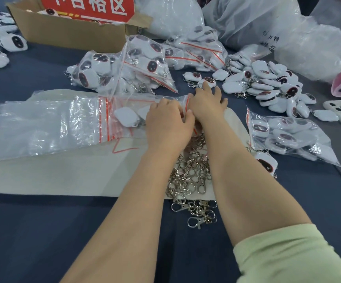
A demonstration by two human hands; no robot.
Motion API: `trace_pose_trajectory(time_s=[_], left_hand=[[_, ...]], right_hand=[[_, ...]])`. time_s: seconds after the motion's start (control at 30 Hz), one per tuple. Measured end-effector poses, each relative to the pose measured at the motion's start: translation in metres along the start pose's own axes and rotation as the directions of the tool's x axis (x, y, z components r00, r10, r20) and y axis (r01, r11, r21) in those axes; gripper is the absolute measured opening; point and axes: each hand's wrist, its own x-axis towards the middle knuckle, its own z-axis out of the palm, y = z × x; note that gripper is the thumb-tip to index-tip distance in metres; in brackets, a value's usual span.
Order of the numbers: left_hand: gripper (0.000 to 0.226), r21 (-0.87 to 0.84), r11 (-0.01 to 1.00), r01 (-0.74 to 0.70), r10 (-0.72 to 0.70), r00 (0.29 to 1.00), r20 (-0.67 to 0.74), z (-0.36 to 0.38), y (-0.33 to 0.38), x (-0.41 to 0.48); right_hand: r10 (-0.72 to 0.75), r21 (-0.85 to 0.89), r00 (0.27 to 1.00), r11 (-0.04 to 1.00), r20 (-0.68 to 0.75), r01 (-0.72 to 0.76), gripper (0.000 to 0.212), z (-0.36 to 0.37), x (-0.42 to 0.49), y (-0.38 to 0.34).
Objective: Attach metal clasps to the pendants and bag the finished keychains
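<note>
While the left hand (166, 121) is pinching the limp, slippery-looking zip bag (122, 105) by its mouth, the right hand (206, 103), fingers (205, 87) straight, is touching a seemingly light, hard pendant (209, 80).

i see the clasps (192, 180) low at centre between my forearms, empty zip bags (43, 123) at left on a cloth mat (63, 176), loose pendants (271, 88) upper right, a cardboard box (71, 31) upper left.
</note>
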Motion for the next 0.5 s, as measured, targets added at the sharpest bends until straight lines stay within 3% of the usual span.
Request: trace_pose_trajectory(time_s=[0.33, 0.4, 0.5], left_hand=[[0.022, -0.012, 1.000, 0.000, 0.000, 1.000, 0.014, -0.001, 0.000, -0.001], [0.022, -0.012, 1.000, -0.001, 0.001, 1.000, 0.016, -0.001, 0.000, -0.001], [0.024, -0.008, 1.000, 0.000, 0.000, 1.000, 0.016, 0.000, 0.000, 0.000]], right_hand=[[-0.043, 0.038, 0.997, 0.998, -0.065, 0.046, 0.045, -0.005, -0.010, 0.001], [-0.014, 0.136, 0.997, 0.990, -0.080, 0.025, 0.044, -0.010, -0.011, 0.001], [0.108, 0.454, 0.984, 0.891, -0.143, -0.032, 0.033, -0.023, -0.012, 0.003]])
